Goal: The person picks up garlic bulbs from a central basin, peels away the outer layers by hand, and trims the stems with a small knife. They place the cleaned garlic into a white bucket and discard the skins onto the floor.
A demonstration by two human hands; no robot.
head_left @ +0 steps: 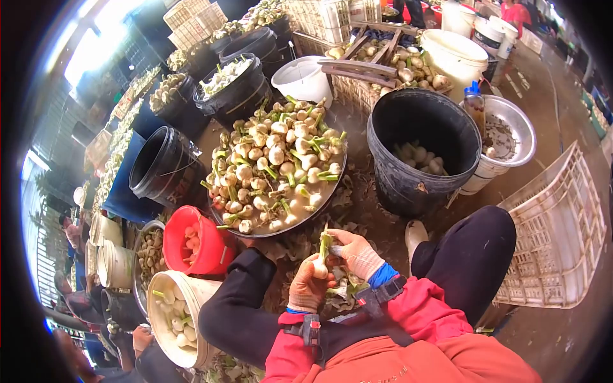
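Note:
My left hand (308, 285) is closed around a fresh garlic bulb (320, 267), thumb against its side and green stem pointing up. At the stem, my right hand (356, 253) is closed on a small grey blade-like tool (335, 251), mostly hidden by the fingers. Both hands wear pale, soiled gloves that leave some fingertips uncovered. Just beyond them stands a wide round tub (300, 223) heaped with garlic bulbs (276, 155) in brownish water. To its right is a large black bucket (424, 185) with several pale bulbs (418, 158) at the bottom.
A red bucket (220, 255) and a cream bucket of peeled bulbs (156, 319) stand left of my legs. On the right are a white plastic crate (555, 236) and a metal basin (520, 127) with a bottle (474, 105). Leaf scraps litter the floor. People sit at the lower left.

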